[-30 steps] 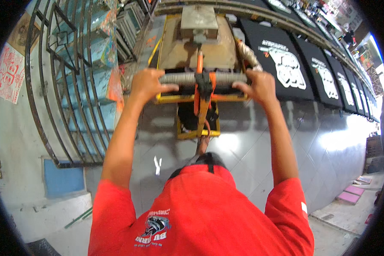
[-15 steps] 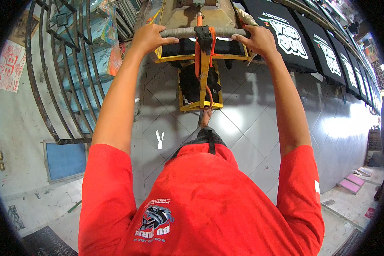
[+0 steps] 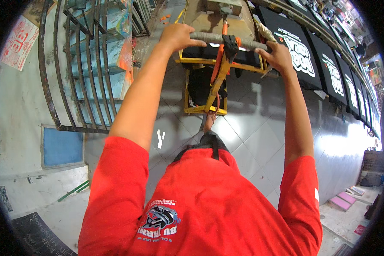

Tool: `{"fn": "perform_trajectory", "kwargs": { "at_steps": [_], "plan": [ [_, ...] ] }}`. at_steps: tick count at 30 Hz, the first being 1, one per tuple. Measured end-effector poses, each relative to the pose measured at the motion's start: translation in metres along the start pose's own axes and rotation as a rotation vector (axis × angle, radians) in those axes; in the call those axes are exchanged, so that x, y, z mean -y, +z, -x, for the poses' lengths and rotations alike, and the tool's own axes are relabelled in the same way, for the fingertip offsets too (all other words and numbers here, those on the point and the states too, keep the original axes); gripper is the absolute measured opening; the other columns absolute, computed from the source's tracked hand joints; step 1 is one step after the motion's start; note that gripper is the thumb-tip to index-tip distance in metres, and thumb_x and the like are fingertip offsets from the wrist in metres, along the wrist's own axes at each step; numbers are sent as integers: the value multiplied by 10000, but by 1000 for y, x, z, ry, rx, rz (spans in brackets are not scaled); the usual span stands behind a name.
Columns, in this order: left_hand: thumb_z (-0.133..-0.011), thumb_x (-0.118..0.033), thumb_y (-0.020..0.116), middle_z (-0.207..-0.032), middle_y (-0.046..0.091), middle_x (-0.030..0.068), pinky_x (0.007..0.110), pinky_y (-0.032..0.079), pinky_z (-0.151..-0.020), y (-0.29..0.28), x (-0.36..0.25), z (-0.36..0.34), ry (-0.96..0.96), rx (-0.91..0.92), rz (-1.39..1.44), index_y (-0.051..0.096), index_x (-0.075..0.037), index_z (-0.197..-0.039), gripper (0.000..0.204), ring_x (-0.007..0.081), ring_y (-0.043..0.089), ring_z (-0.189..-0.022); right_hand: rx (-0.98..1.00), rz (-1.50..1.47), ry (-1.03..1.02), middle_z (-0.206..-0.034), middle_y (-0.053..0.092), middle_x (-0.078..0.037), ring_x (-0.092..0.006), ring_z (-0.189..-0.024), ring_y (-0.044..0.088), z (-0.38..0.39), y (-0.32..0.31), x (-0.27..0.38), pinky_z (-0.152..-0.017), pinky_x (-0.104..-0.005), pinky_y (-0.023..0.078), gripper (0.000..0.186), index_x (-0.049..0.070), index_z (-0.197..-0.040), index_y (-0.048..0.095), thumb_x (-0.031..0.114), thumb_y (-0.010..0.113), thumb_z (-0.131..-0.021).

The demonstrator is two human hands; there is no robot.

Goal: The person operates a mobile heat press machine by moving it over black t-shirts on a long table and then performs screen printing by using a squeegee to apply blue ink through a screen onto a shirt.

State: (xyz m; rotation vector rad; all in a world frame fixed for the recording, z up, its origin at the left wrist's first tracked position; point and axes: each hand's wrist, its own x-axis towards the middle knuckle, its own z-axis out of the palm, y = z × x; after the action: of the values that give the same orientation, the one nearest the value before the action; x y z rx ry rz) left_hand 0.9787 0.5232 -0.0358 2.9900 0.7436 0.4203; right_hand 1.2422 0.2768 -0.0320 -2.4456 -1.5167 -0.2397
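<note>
My left hand is closed round the left end of a straight handlebar wrapped in grey, its thumb lying along the bar. My right hand grips the right end, which sits lower in the picture than the left. A black cloth is knotted at the bar's middle, over a yellow metal post that slants down towards me. An orange strap hangs beside the post. Beyond the bar stands a yellow-framed device with a tan top. Both arms are stretched forward.
On the right runs a long row of black shirts with white prints. Dark metal bars and stacked light-blue frames stand at the left. A foot rests by the yellow base on the grey tiled floor. Pink blocks lie at lower right.
The handlebar has turned from nearly level to slanting, its right end lower, and both hands have gone with it. The yellow post now leans. The whole view has also shifted slightly.
</note>
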Motion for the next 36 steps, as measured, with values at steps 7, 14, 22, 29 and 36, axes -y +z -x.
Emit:
{"fn": "perform_trajectory", "kwargs": {
  "at_steps": [7,14,22,29,36],
  "plan": [
    [-610,-819,630,-875,710,148,453,541,-755,-8,-1,2,9,35,-5,743,-105,-943,796,344,678,-859,48,-7,36,-816,687,-235,-375,-821,681,7,-9,10,-736,-453,525,695,21,-1034,718,649,681,-739],
    [-623,-779,659,-781,692,146,455,535,-706,-12,-3,4,28,50,1,720,-110,-802,696,351,673,-791,-27,-20,6,-723,649,-208,-396,-750,653,14,-3,7,-659,-478,500,635,20,-804,677,651,676,-736],
    [-636,-731,691,-694,659,147,464,521,-630,-7,-8,1,52,-39,62,665,-94,-704,641,361,659,-691,-59,-17,-39,-680,625,-173,-382,-706,642,3,-4,-4,-629,-467,490,620,29,-759,635,641,709,-692],
    [-658,-733,662,-672,646,116,434,520,-578,-7,-20,-5,47,4,43,627,-93,-667,641,321,662,-662,-101,-58,-52,-625,577,-146,-364,-643,605,3,-8,-13,-599,-454,472,576,39,-654,558,576,765,-648],
    [-608,-669,729,-607,588,101,425,461,-527,0,-16,-2,64,-33,117,571,-75,-629,614,316,619,-599,-100,-116,-106,-598,539,-108,-327,-589,566,-1,-3,-19,-564,-437,442,544,66,-650,544,563,763,-642]
  ]
}}
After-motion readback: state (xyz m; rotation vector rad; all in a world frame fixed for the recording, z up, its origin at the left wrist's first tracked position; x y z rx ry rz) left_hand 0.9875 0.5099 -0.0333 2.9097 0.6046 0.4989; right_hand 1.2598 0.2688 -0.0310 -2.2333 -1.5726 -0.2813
